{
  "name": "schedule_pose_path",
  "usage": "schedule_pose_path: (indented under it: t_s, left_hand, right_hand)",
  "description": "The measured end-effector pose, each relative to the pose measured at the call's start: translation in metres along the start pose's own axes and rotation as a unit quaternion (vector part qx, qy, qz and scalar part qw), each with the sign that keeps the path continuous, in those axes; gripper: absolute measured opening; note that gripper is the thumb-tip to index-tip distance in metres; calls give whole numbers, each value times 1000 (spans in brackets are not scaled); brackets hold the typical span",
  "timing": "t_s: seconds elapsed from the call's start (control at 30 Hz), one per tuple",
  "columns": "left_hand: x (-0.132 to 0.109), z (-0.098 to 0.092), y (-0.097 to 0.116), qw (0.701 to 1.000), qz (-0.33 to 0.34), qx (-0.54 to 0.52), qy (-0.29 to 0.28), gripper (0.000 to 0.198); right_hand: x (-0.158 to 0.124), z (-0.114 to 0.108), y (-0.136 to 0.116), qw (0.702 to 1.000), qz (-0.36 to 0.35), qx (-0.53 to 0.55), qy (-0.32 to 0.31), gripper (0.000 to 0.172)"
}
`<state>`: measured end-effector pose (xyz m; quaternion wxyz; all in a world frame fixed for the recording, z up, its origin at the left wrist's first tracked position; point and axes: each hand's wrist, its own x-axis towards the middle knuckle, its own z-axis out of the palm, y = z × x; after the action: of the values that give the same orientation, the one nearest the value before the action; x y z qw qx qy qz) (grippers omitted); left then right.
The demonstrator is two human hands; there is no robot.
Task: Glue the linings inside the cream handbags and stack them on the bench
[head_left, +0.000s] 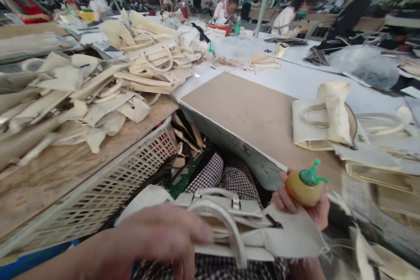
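My right hand point(320, 211) is wrapped round a squat yellowish squeeze bottle point(303, 189) with a green cap and nozzle, near the table edge. Below the bottle, a pale flap of an off-white handbag point(295, 232) reaches up to that hand. The handbag lies across my lap, with two curved handles and a short black zipper end showing. Over its left side is my left hand point(164, 232), smeared by motion. Whether its fingers touch the bag cannot be told.
Cream bag pieces point(114, 78) are heaped on the wooden table at left. A white plastic basket point(131, 175) stands beside my legs. Brown board point(239, 109) covers the table ahead, with stacked off-white bags point(311, 122) at right. Several people work farther back.
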<state>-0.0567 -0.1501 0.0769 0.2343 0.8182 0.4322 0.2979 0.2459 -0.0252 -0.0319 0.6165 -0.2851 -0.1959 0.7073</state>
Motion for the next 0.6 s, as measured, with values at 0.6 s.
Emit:
schedule_pose_path:
  t_s: [0.6]
  left_hand:
    - [12,50,-5,934,-79,136,-320,17]
  right_hand:
    - [-7,6,-4,998,3,-59,-23,57]
